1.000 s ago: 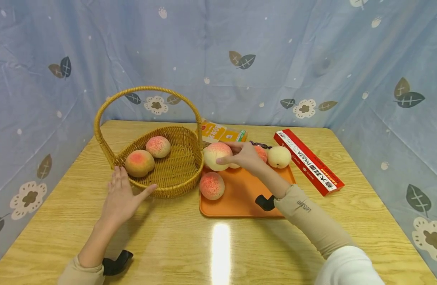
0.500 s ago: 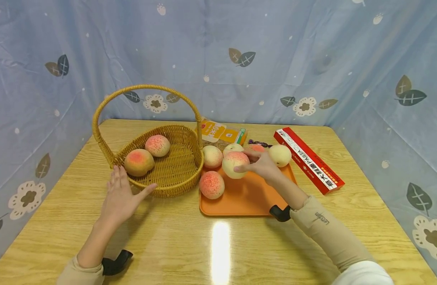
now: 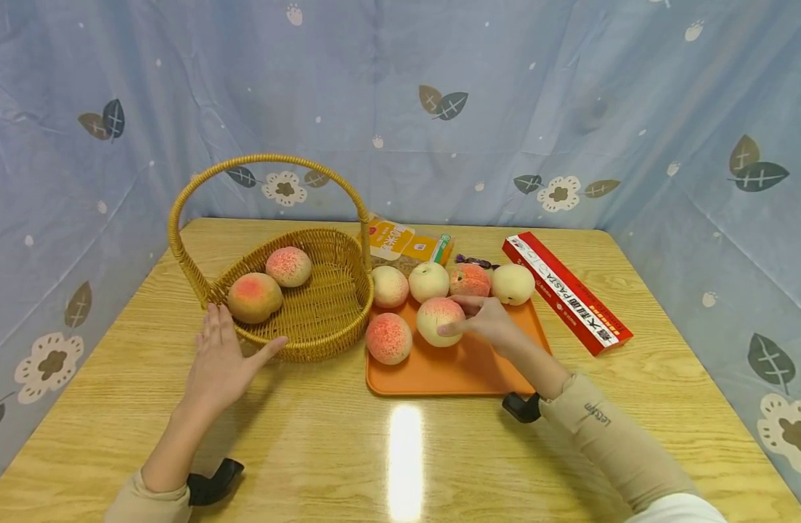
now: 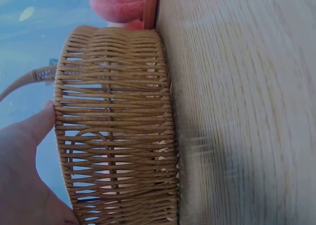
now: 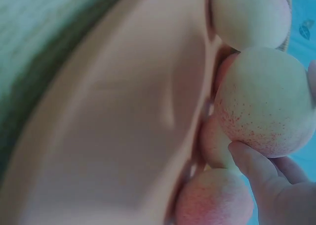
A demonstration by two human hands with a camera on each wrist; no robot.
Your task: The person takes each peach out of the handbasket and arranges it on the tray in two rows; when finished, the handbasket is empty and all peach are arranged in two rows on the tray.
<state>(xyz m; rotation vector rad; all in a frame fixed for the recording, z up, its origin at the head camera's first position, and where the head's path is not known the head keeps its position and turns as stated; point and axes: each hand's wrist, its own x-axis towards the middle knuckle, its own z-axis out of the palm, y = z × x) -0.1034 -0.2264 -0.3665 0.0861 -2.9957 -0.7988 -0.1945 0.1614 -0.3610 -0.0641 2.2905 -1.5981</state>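
Left hand (image 3: 220,359) spread, nothing gripped, touching basket (image 3: 322,305) rim, probably to steady it; right hand (image 3: 492,321) pinches peach (image 3: 436,324) over tray (image 3: 439,378), likely for control.

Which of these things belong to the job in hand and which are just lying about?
Seemingly part of the job:
Right hand and the held peach
Left hand and the basket it touches
Other fruit
Orange tray

Seemingly just lying about:
Red pasta box
Orange-labelled packet
Small purple item
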